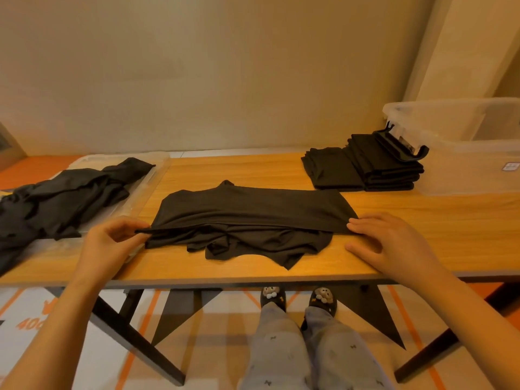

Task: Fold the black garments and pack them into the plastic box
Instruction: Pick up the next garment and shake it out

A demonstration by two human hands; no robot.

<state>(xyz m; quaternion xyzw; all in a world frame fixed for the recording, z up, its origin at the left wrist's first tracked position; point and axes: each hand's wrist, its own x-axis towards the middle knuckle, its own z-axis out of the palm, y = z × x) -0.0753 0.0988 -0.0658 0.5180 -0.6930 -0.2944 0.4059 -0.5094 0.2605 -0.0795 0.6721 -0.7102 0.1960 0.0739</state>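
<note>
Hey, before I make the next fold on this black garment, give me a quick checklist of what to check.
1. Is the left hand pinching the garment at its left fold edge: ok.
2. Is the right hand gripping the right edge: not ok, its fingers lie straight and only touch it.
3. Is the lower layer smooth: not ok, it is bunched toward the front of the table.
4. Are the folded stacks tidy beside the box: ok.
5. Is there room inside the box: cannot tell, its walls are cloudy.
</note>
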